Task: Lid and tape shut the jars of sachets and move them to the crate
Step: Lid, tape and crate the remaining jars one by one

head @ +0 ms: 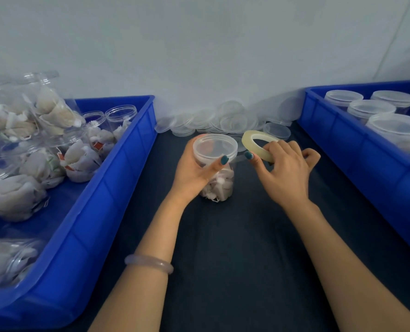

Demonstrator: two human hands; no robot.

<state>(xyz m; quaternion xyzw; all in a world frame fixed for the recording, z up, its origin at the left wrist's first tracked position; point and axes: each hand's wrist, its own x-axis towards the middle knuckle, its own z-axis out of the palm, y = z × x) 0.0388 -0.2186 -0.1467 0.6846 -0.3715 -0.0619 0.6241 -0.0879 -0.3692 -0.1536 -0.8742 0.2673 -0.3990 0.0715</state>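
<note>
1. A clear jar [217,180] packed with white sachets stands upright on the dark table [235,259], about midway between the two blue crates, its long axis vertical and its lid [214,147] already seated on top

2. The left hand [194,168] is wrapped around the jar's upper part, fingers curled behind and the thumb pressed on the near edge of the lid — a closed, steadying hold

3. The right hand [285,173] is curled around a roll of clear tape [259,146], pinching its near rim; the roll is tilted and sits just beside the lid on the jar's right. A faint strip seems to run from the roll toward the lid's edge, though it is too clear to be sure

4. The seam to be taped rings the jar's vertical axis, so the tape must travel around it while the left hand turns or braces the jar — my reading of the step in hand

5. Open, unlidded jars fill the left crate [118,188]; lidded ones stand in the right crate [357,149], nearer the right hand. Spare lids [213,122] lie heaped against the wall
</note>
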